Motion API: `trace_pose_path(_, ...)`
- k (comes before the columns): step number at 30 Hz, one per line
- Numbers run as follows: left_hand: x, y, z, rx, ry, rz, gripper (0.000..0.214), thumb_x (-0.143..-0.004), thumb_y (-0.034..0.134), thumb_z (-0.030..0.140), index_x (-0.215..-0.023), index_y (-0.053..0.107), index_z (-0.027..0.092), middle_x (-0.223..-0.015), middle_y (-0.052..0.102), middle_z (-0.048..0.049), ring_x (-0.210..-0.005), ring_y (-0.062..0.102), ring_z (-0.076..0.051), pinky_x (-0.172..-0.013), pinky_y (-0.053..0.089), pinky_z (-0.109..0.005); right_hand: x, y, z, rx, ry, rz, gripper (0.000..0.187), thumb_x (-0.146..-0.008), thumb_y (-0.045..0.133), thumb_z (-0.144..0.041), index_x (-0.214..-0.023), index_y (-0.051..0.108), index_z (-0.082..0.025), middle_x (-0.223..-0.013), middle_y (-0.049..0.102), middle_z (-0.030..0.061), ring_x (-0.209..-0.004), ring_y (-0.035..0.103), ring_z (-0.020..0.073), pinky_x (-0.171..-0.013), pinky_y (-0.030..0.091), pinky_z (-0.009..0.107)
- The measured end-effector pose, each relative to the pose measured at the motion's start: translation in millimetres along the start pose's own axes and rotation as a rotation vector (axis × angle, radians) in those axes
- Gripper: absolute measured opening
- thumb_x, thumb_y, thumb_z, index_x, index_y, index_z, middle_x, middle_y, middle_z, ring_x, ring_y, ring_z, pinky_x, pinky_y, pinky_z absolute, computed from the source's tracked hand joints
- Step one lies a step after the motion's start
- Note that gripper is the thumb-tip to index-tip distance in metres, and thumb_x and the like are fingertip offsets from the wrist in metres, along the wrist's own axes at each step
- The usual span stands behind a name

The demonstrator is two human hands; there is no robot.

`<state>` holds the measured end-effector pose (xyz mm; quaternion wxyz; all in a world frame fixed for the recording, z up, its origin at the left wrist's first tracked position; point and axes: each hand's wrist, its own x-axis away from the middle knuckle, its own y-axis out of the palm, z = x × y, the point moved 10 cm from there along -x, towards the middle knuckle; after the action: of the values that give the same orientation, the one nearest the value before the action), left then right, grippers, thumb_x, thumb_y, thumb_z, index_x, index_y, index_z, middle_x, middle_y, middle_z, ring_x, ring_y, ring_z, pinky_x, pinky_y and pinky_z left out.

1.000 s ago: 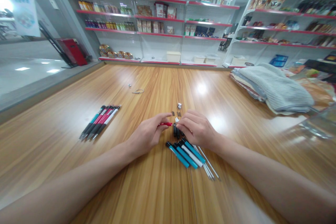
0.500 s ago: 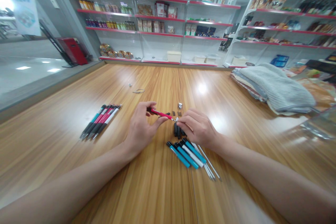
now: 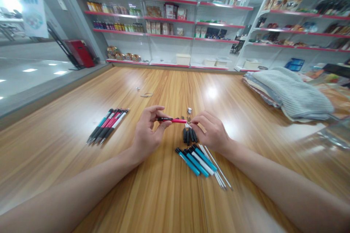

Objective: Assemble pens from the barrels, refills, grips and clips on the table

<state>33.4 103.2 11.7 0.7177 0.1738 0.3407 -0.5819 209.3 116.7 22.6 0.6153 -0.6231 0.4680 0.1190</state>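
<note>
My left hand pinches a red pen barrel by its black clip end, pointing it to the right. At the barrel's open end my right hand closes its fingertips on a small part too tiny to make out. Under and beside my right hand lie black pen grips. Nearer me are blue and white pen barrels and thin white refills. Small silver pen tips lie beyond my hands.
Several whole pens lie side by side at the left. A wire loop sits farther back. Folded cloths are stacked at the right, near a clear container. Stocked shelves stand behind the table.
The red barrel has turned from slanting down to nearly level, its clip now facing me. My right fingers have lifted slightly with its end, and the view has shifted a little.
</note>
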Motion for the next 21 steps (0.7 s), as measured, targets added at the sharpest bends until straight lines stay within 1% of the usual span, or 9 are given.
trace_pose_path(5, 1.8, 1.1, -1.6, -0.008, -0.004, -0.023, 0.041, -0.081, 0.066, 0.013, -0.116, 0.047, 0.018, -0.087, 0.061, -0.002, -0.083, 0.064, -0.016, -0.078, 0.052, -0.03, 0.7, 1.4, -0.7, -0.032, -0.009, -0.017, 0.004, -0.09, 0.053, -0.015, -0.091, 0.056, -0.018, -0.086, 0.058, 0.0069, -0.083, 0.052, 0.0192, -0.076, 0.046, 0.034)
trace_pose_path(8, 1.6, 2.4, -0.1, -0.111, 0.026, -0.058, 0.036, -0.082, 0.066, 0.015, -0.115, 0.051, 0.019, -0.087, 0.061, -0.0022, -0.084, 0.063, -0.016, -0.08, 0.051, -0.031, 0.6, 1.4, -0.5, -0.03, -0.013, -0.013, 0.005, -0.091, 0.051, -0.015, -0.09, 0.055, -0.017, -0.086, 0.057, 0.0072, -0.083, 0.052, 0.0188, -0.077, 0.046, 0.034)
trace_pose_path(11, 1.4, 11.1, 7.8, -0.303, 0.114, -0.166, 0.02, -0.086, 0.06, 0.017, -0.106, 0.059, 0.019, -0.089, 0.062, -0.0035, -0.084, 0.061, -0.016, -0.078, 0.048, -0.03, 0.3, 1.6, 0.6, -0.028, -0.012, -0.014, 0.006, -0.091, 0.05, -0.015, -0.089, 0.055, -0.017, -0.085, 0.057, 0.0071, -0.082, 0.052, 0.0188, -0.076, 0.046, 0.034)
trace_pose_path(13, 3.3, 18.8, 16.1, -0.444, 0.197, -0.241, 0.016, -0.089, 0.056, 0.017, -0.103, 0.062, 0.02, -0.089, 0.063, -0.0041, -0.083, 0.06, -0.017, -0.077, 0.045, -0.031, 0.3, 0.8, 0.7, -0.027, -0.012, -0.009, 0.006, -0.091, 0.05, -0.015, -0.088, 0.056, -0.017, -0.085, 0.057, 0.0072, -0.082, 0.052, 0.0188, -0.076, 0.046, 0.034)
trace_pose_path(16, 10.1, 31.9, 27.5, -0.666, 0.324, -0.333, 0.019, -0.091, 0.054, 0.018, -0.106, 0.062, 0.022, -0.088, 0.065, -0.0041, -0.082, 0.06, -0.017, -0.083, 0.04, -0.035, 0.7, 1.9, -3.3, -0.018, -0.033, -0.022, 0.007, -0.091, 0.051, -0.016, -0.089, 0.057, -0.017, -0.083, 0.058, 0.0071, -0.08, 0.052, 0.0191, -0.074, 0.046, 0.034)
trace_pose_path(18, 16.6, 42.0, 31.6, -0.774, 0.393, -0.401, 0.02, -0.092, 0.051, 0.016, -0.107, 0.062, 0.022, -0.087, 0.065, -0.0042, -0.081, 0.06, -0.018, -0.087, 0.036, -0.038, 1.0, 5.4, -9.4, -0.016, -0.066, -0.049, 0.006, -0.091, 0.052, -0.017, -0.09, 0.058, -0.018, -0.083, 0.058, 0.0069, -0.08, 0.052, 0.0194, -0.074, 0.046, 0.035)
trace_pose_path(21, 25.0, 53.7, 32.1, -0.796, 0.436, -0.49, 0.026, -0.092, 0.042, 0.01, -0.109, 0.06, 0.021, -0.09, 0.063, -0.0056, -0.082, 0.058, -0.018, -0.086, 0.037, -0.038, 1.2, 10.6, -20.1, -0.027, -0.124, -0.084, 0.006, -0.09, 0.053, -0.016, -0.094, 0.058, -0.017, -0.085, 0.06, 0.0072, -0.081, 0.053, 0.0196, -0.074, 0.046, 0.035)
